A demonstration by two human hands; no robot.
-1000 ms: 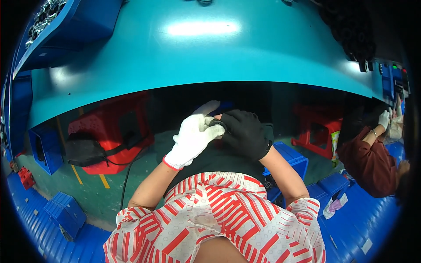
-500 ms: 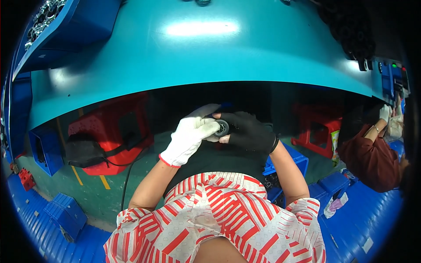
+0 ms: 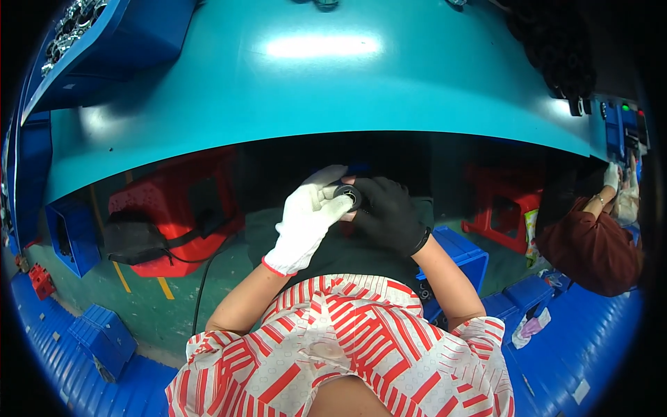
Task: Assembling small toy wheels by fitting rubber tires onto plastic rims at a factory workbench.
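Note:
Between my two hands, in front of the table edge, is a small round black part [image 3: 349, 197] with a lighter ring and spokes inside, much like a small wheel. My left hand [image 3: 306, 217], in a white knit glove with a red cuff, closes on it, a fingertip pressing on its face. From the other side my right hand [image 3: 391, 212], in a black glove with bare fingertips, grips its rim. The undersides of the fingers are hidden.
A turquoise table [image 3: 292, 97] curves ahead. A blue bin of shiny metal parts [image 3: 118, 62] stands at the upper left, and black parts [image 3: 552, 55] lie at the upper right. Red stools [image 3: 174, 208] stand beneath. A co-worker in a brown top [image 3: 589, 243] is at the right.
My left palm has turned and its fingertip now presses on the face of the part. The right wrist has shifted a little left and down. The part stays between both hands.

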